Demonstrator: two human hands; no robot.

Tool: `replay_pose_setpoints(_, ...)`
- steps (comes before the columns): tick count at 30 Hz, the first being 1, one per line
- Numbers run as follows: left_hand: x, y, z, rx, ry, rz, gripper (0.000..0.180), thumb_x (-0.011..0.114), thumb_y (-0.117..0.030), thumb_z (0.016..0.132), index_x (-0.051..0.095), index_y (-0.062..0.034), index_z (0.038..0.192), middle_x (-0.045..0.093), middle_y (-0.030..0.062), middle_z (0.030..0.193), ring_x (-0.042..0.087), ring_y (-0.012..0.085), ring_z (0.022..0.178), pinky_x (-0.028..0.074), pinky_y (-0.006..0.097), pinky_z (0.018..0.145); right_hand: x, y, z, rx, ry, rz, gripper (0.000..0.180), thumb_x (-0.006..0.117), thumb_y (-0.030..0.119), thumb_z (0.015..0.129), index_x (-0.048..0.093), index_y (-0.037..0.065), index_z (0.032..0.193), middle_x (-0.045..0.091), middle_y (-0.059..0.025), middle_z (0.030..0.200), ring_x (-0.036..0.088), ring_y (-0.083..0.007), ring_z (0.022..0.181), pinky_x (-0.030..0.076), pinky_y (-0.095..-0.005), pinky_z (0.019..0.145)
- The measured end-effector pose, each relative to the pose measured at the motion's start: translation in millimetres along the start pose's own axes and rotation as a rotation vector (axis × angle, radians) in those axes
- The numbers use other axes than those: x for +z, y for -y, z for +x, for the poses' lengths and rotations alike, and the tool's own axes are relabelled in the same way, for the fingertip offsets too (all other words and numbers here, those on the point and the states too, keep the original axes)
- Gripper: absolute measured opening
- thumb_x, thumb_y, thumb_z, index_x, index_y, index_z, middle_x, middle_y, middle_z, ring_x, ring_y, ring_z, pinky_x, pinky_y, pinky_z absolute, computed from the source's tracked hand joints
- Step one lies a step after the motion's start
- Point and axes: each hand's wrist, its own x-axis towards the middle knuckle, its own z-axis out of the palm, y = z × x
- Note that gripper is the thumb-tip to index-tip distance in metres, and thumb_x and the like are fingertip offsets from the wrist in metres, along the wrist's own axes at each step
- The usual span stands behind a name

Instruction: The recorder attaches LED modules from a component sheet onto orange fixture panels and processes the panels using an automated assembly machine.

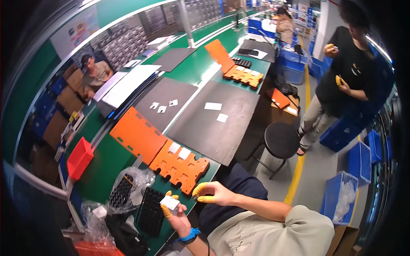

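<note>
My left hand (181, 219) grips a small white square piece (169, 204), with yellow finger covers on its fingertips and a blue band at the wrist. Just right of it, my right hand (213, 193) is curled in a pinch, also in yellow finger covers. Something small and dark shows at its fingertips, too small to name. Beyond both hands lies an orange slotted fixture (177, 167) with white pieces (184, 153) set in it. Its hinged orange lid (139, 134) is folded back to the left.
A black tray (150, 212) and a plastic-wrapped tray (121, 192) lie left of my hands. Further off are a red bin (80, 158), a dark mat (211, 123) with white pieces and a second orange fixture (243, 77). A black stool (282, 140) and a standing person (346, 72) are to the right.
</note>
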Motion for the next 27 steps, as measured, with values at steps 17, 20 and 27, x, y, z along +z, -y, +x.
replay_pose_setpoints(17,16.4,-6.2,-0.8,-0.038,0.182,0.038,0.062,0.081,-0.025,0.086,0.055,0.0018,0.136,0.068,0.0132,0.12,0.062,0.0111,0.083,0.049,0.022,0.065,5.5,27.9,14.5,-0.11,-0.206,-0.009,0.033,0.072,-0.005,0.086,0.063,-0.002,0.118,0.065,-0.0052,0.109,0.064,-0.0146,0.101,0.051,-0.0293,0.091)
replay_pose_setpoints(20,23.9,-15.8,4.2,-0.007,0.288,0.028,0.063,0.082,-0.024,0.085,0.056,0.0001,0.137,0.066,0.0146,0.125,0.064,0.0116,0.094,0.051,0.022,0.07,11.1,46.3,22.7,-0.152,-0.115,-0.1,0.034,0.072,-0.006,0.083,0.064,-0.003,0.116,0.066,-0.0076,0.108,0.063,-0.016,0.101,0.051,-0.0304,0.091)
replay_pose_setpoints(27,33.5,-26.1,0.1,0.038,0.379,0.043,0.064,0.085,-0.013,0.08,0.056,0.0006,0.136,0.065,0.0151,0.128,0.062,0.0198,0.116,0.049,0.032,0.1,19.1,59.1,32.7,-0.28,-0.031,-0.467,0.029,0.073,-0.001,0.079,0.067,-0.001,0.107,0.067,-0.011,0.102,0.066,-0.0206,0.094,0.052,-0.0318,0.087)
